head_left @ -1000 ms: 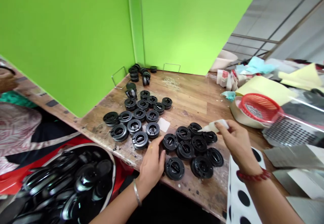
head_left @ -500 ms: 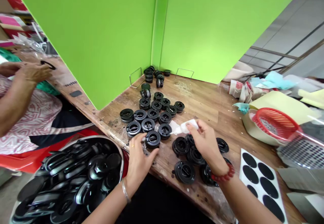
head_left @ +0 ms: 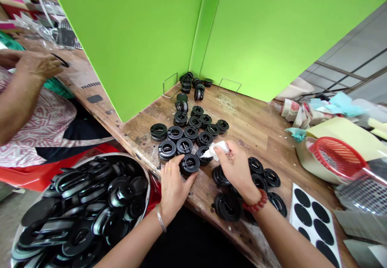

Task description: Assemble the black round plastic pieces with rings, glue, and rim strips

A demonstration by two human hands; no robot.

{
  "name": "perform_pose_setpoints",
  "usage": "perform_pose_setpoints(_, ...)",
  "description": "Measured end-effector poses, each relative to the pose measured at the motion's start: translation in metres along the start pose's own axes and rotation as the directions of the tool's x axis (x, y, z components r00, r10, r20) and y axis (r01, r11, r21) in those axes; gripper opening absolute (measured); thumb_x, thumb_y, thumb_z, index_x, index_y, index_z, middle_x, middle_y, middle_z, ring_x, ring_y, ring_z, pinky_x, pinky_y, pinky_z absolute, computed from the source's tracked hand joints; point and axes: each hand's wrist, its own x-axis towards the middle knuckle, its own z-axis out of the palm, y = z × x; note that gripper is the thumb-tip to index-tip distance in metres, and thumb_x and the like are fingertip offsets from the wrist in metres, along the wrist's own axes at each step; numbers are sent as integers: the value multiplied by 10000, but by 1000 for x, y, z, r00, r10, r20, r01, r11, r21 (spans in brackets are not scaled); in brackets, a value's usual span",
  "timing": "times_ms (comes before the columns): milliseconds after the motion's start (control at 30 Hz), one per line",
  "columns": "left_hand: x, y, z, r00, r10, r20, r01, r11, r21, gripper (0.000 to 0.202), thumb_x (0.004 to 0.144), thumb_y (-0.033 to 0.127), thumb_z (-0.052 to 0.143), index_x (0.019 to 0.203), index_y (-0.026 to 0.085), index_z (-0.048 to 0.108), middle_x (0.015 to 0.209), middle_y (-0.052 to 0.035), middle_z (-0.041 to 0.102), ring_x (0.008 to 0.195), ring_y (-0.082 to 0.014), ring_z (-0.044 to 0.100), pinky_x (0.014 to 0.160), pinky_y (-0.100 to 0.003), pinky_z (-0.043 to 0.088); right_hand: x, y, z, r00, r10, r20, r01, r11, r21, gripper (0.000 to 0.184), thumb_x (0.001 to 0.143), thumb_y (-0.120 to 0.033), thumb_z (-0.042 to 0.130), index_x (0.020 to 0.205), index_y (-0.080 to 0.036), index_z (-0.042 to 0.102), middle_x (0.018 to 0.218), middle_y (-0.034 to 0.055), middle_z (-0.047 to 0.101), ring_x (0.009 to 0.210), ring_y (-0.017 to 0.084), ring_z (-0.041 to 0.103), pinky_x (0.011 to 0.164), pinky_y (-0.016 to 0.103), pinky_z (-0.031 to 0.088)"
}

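My left hand has its thumb and fingers around the sides of a round black plastic part near the table's front edge. In my right hand is a small white squeeze bottle, its narrow tip pointing left over a neighbouring black round part. Stacks of similar black round parts stand in rows behind my left hand. More such parts lie beneath and around my right hand, some partly hidden by it.
Green panels rise behind the wooden table. A tub heaped with black parts stands lower left. At right are a sheet of black round stickers and a red basket. Another person's hand holds a black ring at left.
My right hand has tilted the white bottle and brought its tip left over the black parts. My left hand stays around the same part. The whole view has shifted slightly.
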Motion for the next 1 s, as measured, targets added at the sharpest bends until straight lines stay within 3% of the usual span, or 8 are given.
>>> perform_pose_setpoints(467, -2, -1, 2, 999, 40, -14, -39, 998, 44, 484, 899, 400, 679, 1290, 175, 504, 1144, -142, 666, 1064, -303, 639, 920, -435, 476, 23, -14, 6, 976, -218, 19, 216, 947, -240, 246, 945, -393, 488, 778, -212, 493, 776, 52, 561, 729, 265, 541, 599, 318, 359)
perform_pose_setpoints(733, -1, -1, 2, 998, 60, -23, -59, 997, 48, 489, 900, 402, 680, 1286, 164, 497, 1138, -147, 664, 1036, -299, 640, 896, -419, 476, 32, 0, -5, 989, -149, 0, 144, 955, -259, 226, 923, -412, 500, 810, -218, 518, 764, 56, 570, 748, 280, 549, 587, 302, 374)
perform_pose_setpoints(1000, -1, -1, 1, 998, 63, -27, -61, 997, 52, 474, 903, 405, 676, 1272, 161, 506, 1126, -145, 663, 1026, -298, 642, 884, -414, 477, 18, -4, -25, 976, -217, 1, 206, 927, -314, 232, 931, -383, 494, 783, -209, 533, 754, 47, 584, 703, 261, 536, 611, 323, 355)
